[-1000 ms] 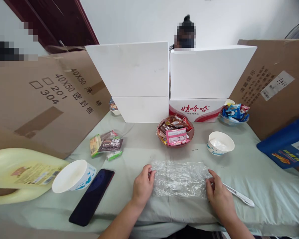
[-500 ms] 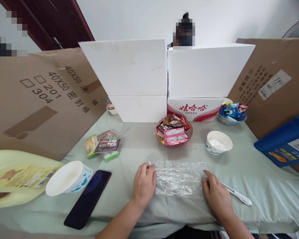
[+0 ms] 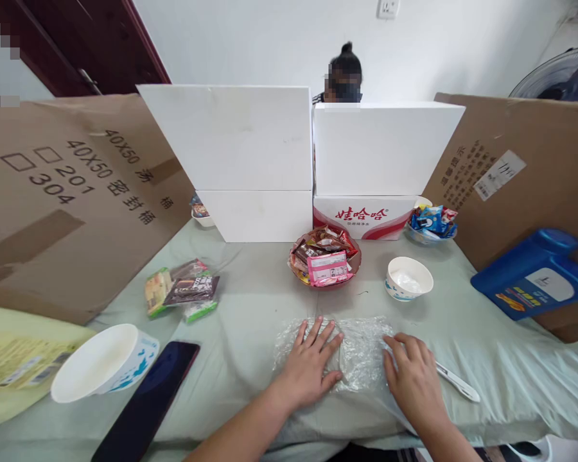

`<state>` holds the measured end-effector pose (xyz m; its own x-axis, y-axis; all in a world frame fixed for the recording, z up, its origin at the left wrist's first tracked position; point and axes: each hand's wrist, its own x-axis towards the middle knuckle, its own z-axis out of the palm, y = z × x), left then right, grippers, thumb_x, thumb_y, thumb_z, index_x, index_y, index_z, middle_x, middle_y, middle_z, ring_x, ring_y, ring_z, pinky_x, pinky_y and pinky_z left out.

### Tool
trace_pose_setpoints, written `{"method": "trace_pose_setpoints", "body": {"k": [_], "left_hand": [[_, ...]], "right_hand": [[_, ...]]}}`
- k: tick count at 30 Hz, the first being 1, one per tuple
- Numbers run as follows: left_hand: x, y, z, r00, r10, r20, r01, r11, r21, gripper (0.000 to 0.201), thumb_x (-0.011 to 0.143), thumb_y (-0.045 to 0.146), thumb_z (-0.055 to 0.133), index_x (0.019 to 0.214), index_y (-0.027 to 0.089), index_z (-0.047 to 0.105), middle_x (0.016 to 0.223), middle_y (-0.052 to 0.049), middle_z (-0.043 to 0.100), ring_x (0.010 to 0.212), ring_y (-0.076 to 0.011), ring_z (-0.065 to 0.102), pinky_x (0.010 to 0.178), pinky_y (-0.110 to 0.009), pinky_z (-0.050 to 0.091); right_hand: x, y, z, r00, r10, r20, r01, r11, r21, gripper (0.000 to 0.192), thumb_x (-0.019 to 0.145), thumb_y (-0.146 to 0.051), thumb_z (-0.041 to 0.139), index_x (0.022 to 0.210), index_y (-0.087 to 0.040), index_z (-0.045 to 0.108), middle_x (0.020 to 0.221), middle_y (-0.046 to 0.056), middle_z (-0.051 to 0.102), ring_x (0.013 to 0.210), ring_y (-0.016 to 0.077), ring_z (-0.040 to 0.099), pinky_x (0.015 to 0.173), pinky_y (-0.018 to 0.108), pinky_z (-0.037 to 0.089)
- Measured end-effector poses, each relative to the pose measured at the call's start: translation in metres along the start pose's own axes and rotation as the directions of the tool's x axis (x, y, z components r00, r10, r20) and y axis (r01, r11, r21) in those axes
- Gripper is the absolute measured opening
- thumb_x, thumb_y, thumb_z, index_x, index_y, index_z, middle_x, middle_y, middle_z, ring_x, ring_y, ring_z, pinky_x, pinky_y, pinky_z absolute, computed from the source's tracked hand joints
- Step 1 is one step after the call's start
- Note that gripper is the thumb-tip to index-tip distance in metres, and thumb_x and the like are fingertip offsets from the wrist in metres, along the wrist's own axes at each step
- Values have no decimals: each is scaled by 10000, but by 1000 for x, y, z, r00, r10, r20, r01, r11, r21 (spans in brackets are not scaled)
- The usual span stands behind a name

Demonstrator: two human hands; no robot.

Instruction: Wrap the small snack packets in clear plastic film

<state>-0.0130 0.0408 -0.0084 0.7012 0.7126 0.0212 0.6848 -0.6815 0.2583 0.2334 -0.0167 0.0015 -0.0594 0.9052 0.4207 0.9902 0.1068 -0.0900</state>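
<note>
A crinkled clear plastic sheet lies flat on the cloth-covered table in front of me. My left hand rests palm down on its left half, fingers spread wide. At the sheet's right edge, my right hand touches down with bent fingers, its thumb apart from the index finger. A slim white tool, like a utility knife, lies just right of that hand, its near end partly hidden behind it. Beyond the sheet stands a pink glass bowl heaped with wrapped snacks.
Paper bowls stand at right and tilted at left, beside a dark phone. Packaged snacks lie left. A blue bottle, white boxes and cardboard panels surround the table. A person sits behind.
My left hand has moved from the sheet's left edge onto its surface, and its fingers have spread. My right hand stays at the right edge. The camera view has shifted slightly.
</note>
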Motion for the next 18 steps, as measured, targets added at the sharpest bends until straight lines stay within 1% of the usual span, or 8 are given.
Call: {"method": "trace_pose_setpoints", "body": {"k": [2,4,5,7,9,13,16,18], "left_hand": [[0,1,1,1000,-5,2,5,1000,13,704,909,538,498,1511,319,204,1590,-25,192,1465,-325,84,1163,-579,85],[1,1,2,1000,1,-10,0,1000,25,682,935,535,445,1519,311,173,1586,-26,206,1464,-315,98,1164,-568,90],[0,0,3,1000,3,-21,-2,1000,31,679,941,541,425,1521,303,166,1584,-33,215,1463,-310,113,1165,-560,97],[-3,-5,3,999,-7,-49,10,999,50,713,921,581,439,1520,287,186,1578,-57,230,1456,-313,147,1162,-550,122],[-10,-14,3,996,-39,-80,45,996,75,783,866,635,500,1510,280,234,1577,-81,227,1446,-335,172,1151,-551,154],[-36,-40,0,978,-115,-176,139,982,129,786,854,646,512,1496,250,289,1567,-120,244,1428,-365,213,1120,-562,221],[-58,-50,-8,949,-139,-284,185,972,144,658,909,540,492,1448,181,378,1514,-162,344,1405,-374,261,1092,-579,277],[-72,-48,-16,949,-69,-308,107,988,108,491,926,419,502,1347,166,493,1432,-154,457,1368,-340,339,1084,-534,334]], "right_hand": [[13,-19,2,986,-164,37,161,985,64,328,940,-326,455,1216,-215,592,1253,101,591,1190,277,486,1006,461,346],[24,-35,10,929,-343,141,325,936,138,496,927,-408,476,1387,-222,460,1429,78,478,1342,280,357,1103,483,240],[28,-40,16,900,-390,197,361,918,166,589,920,-463,470,1445,-211,382,1486,76,410,1386,284,296,1123,492,207],[29,-38,29,881,-372,293,332,926,177,704,914,-555,426,1490,-174,291,1538,89,314,1425,295,222,1132,514,185],[23,-26,37,902,-261,344,229,965,130,718,924,-579,376,1495,-155,277,1551,98,269,1437,301,192,1133,539,174],[-1,7,38,955,-91,282,85,996,34,713,927,-559,377,1494,-138,274,1544,116,278,1438,300,197,1132,562,176],[-17,22,22,971,-128,202,120,992,50,703,922,-520,423,1493,-139,274,1544,124,285,1441,304,188,1122,546,233],[-26,28,8,953,-229,199,209,971,116,682,908,-508,469,1481,-174,310,1547,105,287,1441,300,189,1116,508,283]]}}
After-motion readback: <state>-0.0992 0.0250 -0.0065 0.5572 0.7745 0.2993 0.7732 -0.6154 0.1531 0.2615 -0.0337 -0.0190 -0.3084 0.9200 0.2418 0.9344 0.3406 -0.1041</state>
